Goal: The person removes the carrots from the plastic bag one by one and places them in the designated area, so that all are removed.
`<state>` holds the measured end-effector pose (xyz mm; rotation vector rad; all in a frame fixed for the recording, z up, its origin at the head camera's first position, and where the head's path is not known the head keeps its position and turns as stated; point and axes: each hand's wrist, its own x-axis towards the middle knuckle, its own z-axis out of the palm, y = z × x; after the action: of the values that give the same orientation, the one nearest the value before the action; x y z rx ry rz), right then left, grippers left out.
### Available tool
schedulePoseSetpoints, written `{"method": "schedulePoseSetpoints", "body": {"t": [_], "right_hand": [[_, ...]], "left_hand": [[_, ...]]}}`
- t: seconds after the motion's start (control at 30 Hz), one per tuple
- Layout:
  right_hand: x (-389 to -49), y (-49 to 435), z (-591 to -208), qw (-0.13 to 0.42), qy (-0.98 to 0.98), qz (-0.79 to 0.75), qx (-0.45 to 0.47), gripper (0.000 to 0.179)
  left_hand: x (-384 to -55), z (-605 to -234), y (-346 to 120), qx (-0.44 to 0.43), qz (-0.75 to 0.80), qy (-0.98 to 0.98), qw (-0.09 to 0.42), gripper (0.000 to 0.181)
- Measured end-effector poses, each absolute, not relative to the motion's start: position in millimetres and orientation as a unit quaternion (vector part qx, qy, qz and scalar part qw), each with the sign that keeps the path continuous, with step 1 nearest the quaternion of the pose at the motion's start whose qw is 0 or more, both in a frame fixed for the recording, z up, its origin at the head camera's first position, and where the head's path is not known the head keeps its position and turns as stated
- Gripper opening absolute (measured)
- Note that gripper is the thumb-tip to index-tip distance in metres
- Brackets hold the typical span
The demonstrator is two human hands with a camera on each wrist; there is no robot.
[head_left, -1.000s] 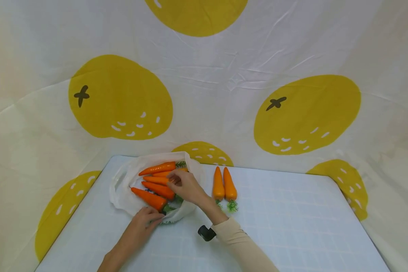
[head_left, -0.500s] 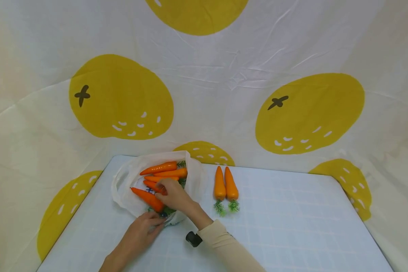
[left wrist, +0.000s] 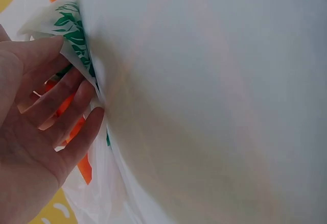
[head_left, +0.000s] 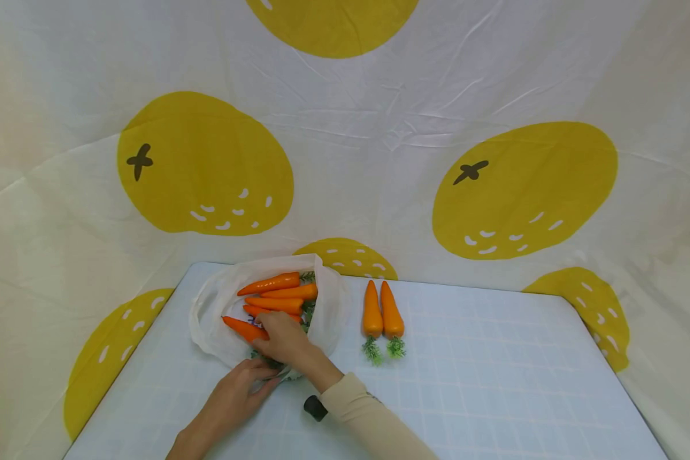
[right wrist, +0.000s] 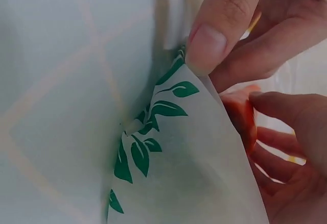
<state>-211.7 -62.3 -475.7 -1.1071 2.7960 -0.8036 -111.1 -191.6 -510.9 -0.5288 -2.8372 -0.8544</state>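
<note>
Right hand (head_left: 284, 342) gripping the nearest carrot (head_left: 244, 328) in the white bag (head_left: 335, 310), left hand (head_left: 243, 386) pinching the bag's rim.
That carrot lay between the right thumb and fingers, its pointed end showing to their left, its leafy end mostly hidden by the hand. The left hand, just on the near side, held the rim by its green leaf print (right wrist: 168, 108). Four other carrots (head_left: 269, 283) sat in the bag beyond the right hand; a loose pair of carrots (head_left: 372, 313) lay outside on the table (head_left: 494, 370), to its right, apart from the fingers. The step in hand seemed to be securing a hold on the nearest carrot. The next move probably called for a firm pinch, with the left hand keeping the rim clear of the leafy end.
</note>
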Motion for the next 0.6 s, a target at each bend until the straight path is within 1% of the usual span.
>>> {"method": "schedulePoseSetpoints", "body": {"t": [0.3,0.47,0.6], "right_hand": [[-209.6,-71.0,-478.8,-0.019,0.922,-0.179,-0.343,0.022],[-210.4,-72.5,-481.4,-0.037,0.927,-0.153,-0.341,0.025],[-211.4,-72.6,-481.4,-0.035,0.930,-0.148,-0.335,0.026]], "left_hand": [[-113.1,-512.9,-195.2,-0.183,-0.290,-0.938,0.055,0.011],[-113.1,-511.6,-200.3,-0.182,-0.304,-0.934,0.039,0.011],[-114.0,-514.3,-206.7,-0.175,-0.312,-0.933,0.037,0.007]]}}
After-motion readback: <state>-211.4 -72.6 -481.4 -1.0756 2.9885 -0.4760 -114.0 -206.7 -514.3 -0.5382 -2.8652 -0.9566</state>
